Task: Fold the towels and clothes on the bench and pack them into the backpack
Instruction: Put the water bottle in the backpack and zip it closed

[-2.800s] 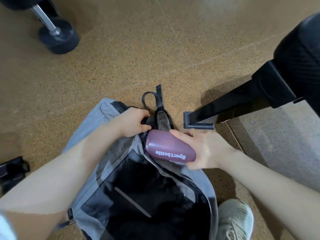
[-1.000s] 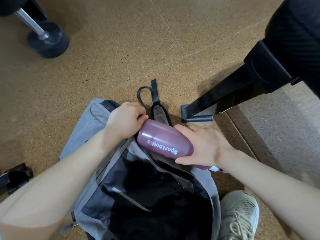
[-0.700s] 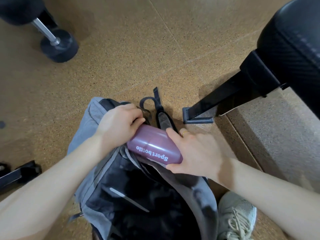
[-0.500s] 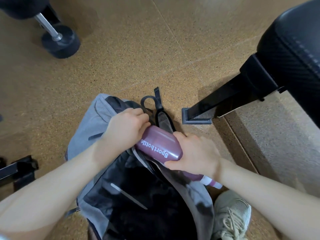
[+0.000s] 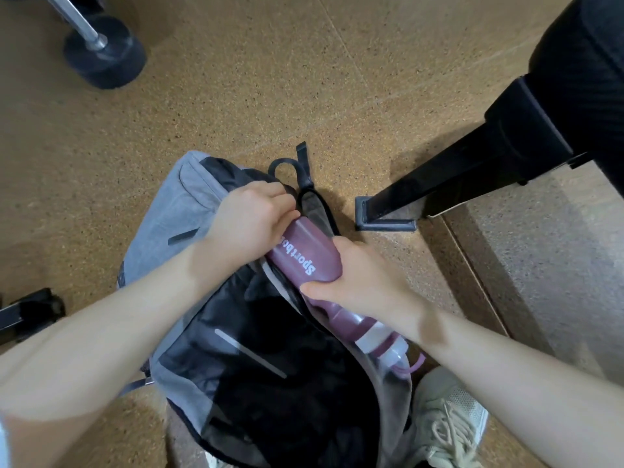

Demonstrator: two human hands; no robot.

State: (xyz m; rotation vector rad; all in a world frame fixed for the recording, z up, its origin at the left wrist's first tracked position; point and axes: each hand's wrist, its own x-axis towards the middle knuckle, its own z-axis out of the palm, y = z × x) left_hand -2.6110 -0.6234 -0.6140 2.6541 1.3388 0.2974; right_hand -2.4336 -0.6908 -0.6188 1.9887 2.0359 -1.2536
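A grey and black backpack (image 5: 175, 211) lies on the cork floor between my arms, its main opening showing dark contents. My right hand (image 5: 364, 285) grips a maroon sport bottle (image 5: 304, 255) with white lettering, laid slantwise over the backpack's right side, its pale cap end (image 5: 385, 349) pointing toward me. My left hand (image 5: 253, 221) clutches the backpack's fabric at its top edge, right against the bottle's base. No towels or clothes can be made out apart from the dark mass inside the backpack.
The black bench (image 5: 580, 62) and its leg (image 5: 456, 177) stand at the upper right, the foot close to the backpack. A dumbbell (image 5: 101, 52) lies at the upper left, a black metal foot (image 5: 27, 312) at the left edge. My pale sneaker (image 5: 449, 420) is at the bottom right.
The bottle has turned more lengthwise along the backpack's right side, and its cap end now shows below my right hand. My left hand still holds the backpack's top edge.
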